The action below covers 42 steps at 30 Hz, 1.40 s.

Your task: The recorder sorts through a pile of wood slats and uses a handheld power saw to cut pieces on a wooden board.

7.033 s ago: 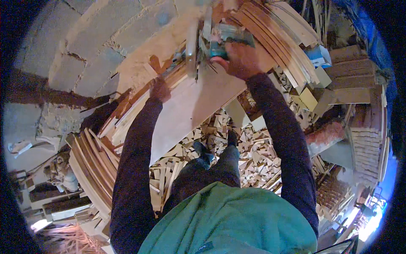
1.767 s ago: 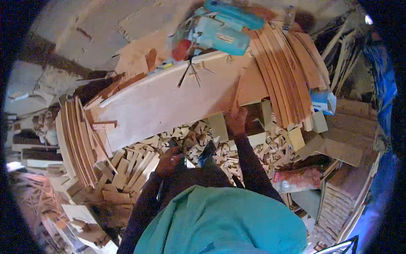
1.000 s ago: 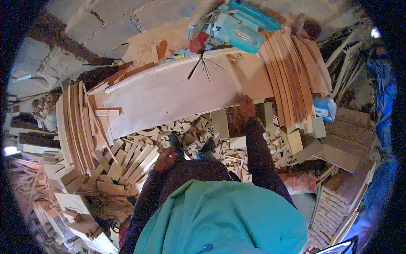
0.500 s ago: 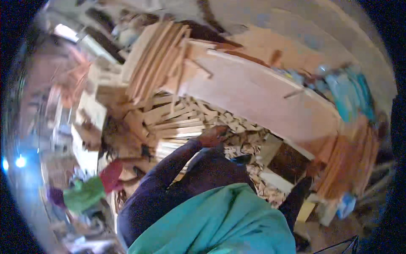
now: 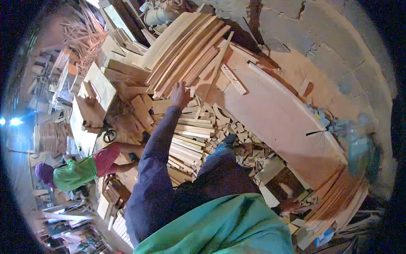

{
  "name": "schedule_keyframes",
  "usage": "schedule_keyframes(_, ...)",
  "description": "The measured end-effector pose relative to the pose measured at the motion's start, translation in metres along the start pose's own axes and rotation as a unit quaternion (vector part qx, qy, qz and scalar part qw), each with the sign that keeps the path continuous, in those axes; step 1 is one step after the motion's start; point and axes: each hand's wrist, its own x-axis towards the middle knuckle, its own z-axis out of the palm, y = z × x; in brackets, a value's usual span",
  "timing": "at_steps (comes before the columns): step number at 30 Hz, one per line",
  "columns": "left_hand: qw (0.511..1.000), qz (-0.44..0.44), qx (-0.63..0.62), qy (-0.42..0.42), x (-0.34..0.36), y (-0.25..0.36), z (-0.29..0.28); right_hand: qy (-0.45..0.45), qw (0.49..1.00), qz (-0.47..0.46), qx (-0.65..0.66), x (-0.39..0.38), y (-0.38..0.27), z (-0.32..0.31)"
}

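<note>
I see a rough, mortared block wall (image 5: 325,29) at upper right, a bluish-white lamp (image 5: 16,122) glaring far left, and wood offcuts (image 5: 249,149) littering the floor (image 5: 130,174).

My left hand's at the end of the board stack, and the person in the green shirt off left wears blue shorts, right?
Not the colour: those shorts are red, as the head view shows. Your left hand is at the end of the board stack, and the person in the green shirt is off left.

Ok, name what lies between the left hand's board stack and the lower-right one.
A broad pale panel, bearing a short wooden strip, in the head view.
</note>
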Motion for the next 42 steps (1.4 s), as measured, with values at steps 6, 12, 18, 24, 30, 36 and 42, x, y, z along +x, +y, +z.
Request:
schedule_keyframes(6, 0.973, -0.025, 0.186, 0.138, 0.058, -0.035, -0.04, -0.089, 0.989, -0.024, 0.112, -0.049, -0.082, 0.043)
schedule_keyframes(12, 0.978, -0.012, 0.206, 0.037, 0.076, -0.067, -0.056, -0.16, 0.954, -0.072, 0.243, -0.067, -0.129, 0.069)
schedule_keyframes(18, 0.964, -0.135, 0.226, -0.044, 0.115, -0.093, -0.079, -0.227, 0.952, -0.099, 0.177, -0.065, -0.157, 0.085)
schedule_keyframes(24, 0.964, -0.138, 0.192, -0.117, 0.125, -0.102, -0.089, -0.239, 0.952, -0.174, 0.079, -0.058, -0.168, 0.105)
schedule_keyframes(30, 0.969, 0.031, 0.23, -0.08, 0.118, -0.12, -0.07, -0.285, 0.955, -0.03, 0.081, -0.062, -0.151, 0.123)
schedule_keyframes(36, 0.976, -0.103, 0.137, -0.13, 0.121, -0.14, -0.083, -0.285, 0.923, -0.195, 0.167, -0.063, -0.179, 0.115)
schedule_keyframes(42, 0.969, -0.132, 0.101, -0.182, 0.127, -0.133, -0.084, -0.341, 0.914, -0.152, 0.159, -0.053, -0.212, 0.097)
